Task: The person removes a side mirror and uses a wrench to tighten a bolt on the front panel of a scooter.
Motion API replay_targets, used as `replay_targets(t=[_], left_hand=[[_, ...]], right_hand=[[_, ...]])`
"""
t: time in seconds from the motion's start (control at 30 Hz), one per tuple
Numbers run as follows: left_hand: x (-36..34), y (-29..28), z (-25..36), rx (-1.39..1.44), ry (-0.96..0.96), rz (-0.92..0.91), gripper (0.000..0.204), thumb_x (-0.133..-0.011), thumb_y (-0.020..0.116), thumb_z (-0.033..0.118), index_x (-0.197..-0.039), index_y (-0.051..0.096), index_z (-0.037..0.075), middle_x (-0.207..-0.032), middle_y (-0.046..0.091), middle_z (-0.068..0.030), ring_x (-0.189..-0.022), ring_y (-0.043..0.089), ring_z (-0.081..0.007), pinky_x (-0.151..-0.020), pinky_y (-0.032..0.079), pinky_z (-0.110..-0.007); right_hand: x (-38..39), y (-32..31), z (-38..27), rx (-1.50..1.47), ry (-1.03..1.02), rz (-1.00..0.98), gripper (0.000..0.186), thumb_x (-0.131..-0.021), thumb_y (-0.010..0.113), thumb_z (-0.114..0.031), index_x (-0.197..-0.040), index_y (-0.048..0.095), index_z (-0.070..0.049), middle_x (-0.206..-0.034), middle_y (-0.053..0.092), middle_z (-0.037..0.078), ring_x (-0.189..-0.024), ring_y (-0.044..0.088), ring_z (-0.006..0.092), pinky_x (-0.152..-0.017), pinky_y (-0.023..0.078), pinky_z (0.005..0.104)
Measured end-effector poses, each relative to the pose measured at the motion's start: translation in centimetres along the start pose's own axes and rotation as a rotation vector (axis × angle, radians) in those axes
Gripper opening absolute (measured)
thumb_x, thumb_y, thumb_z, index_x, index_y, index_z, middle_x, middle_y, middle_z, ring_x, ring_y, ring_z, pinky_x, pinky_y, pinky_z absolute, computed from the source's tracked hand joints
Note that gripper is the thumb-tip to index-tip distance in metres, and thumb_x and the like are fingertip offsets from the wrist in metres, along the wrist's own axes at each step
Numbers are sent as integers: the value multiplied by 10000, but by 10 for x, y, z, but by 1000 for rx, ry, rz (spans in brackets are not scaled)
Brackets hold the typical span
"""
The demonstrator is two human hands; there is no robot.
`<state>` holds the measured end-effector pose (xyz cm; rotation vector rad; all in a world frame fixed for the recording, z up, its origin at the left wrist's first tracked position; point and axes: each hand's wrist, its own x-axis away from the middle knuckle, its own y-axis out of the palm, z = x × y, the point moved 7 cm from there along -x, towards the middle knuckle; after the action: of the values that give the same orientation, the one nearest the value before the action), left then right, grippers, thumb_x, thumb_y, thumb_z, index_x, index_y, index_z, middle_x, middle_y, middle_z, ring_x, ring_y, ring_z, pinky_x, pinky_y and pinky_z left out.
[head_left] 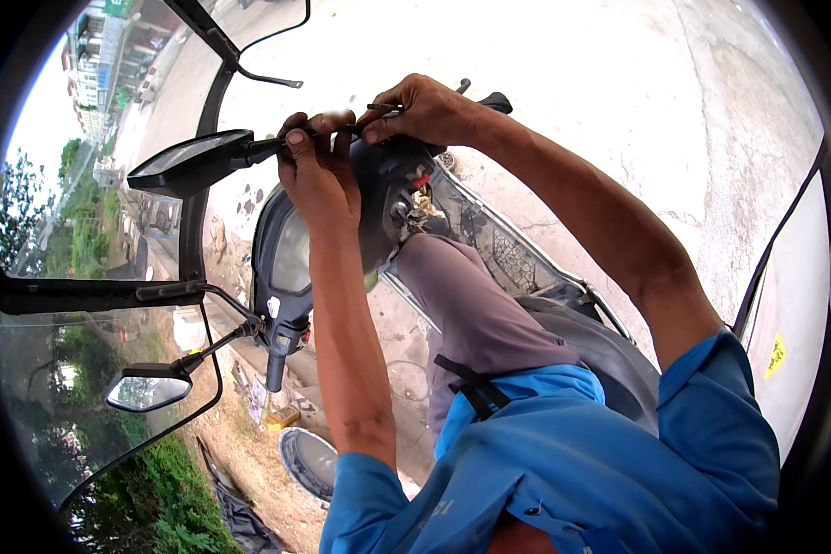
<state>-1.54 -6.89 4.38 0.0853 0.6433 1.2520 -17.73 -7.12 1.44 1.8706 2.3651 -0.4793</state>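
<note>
My left hand (321, 175) is closed around the stem of a black rear-view mirror (194, 162), its fingers pinching the rod. The mirror head points out to the left, above the scooter's front. Just to the right, my right hand (425, 109) is closed with thumb and fingertips at the far end of the stem. A short, thin dark metal piece (385, 107) sticks out between its fingers; its exact kind is too small to tell. Both hands are over the scooter's dark handlebar cover (383, 194). My fingers partly hide where the stem ends.
A second mirror (150, 391) stands near the left handlebar grip (275, 371). The scooter's dashboard (292, 254) and a bunch of keys (423, 205) are below my hands. A black windshield frame (194, 235) rises at left. A round basin (308, 463) lies on the ground.
</note>
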Motion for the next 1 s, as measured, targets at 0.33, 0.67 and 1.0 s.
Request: replay_targets(t=[0.33, 0.67, 1.0], left_hand=[[-19, 10, -16, 324, -180, -33, 252, -1105, 495, 304, -1186, 534, 70, -787, 439, -6, -769, 458, -168, -777, 445, -366], [-40, 33, -24, 148, -413, -38, 178, -1092, 458, 231, -1005, 543, 101, -649, 277, 60, -540, 233, -74, -507, 212, -265], [-43, 43, -22, -302, -313, -40, 274, -1104, 486, 178, -1314, 564, 21, -675, 345, 44, -532, 280, -40, -453, 224, -229]], right_hand=[[4, -33, -1, 391, -139, 338, 203, -964, 745, -234, -1022, 793, -45, -962, 739, 57, -854, 702, 184, -767, 552, 334], [22, -51, 32, 855, -57, 487, 151, -930, 652, -169, -987, 769, -92, -985, 732, 41, -794, 698, 278, -719, 544, 414], [21, -49, 35, 825, 19, 433, 136, -892, 644, -135, -932, 758, -71, -865, 746, 109, -780, 707, 311, -739, 548, 436]])
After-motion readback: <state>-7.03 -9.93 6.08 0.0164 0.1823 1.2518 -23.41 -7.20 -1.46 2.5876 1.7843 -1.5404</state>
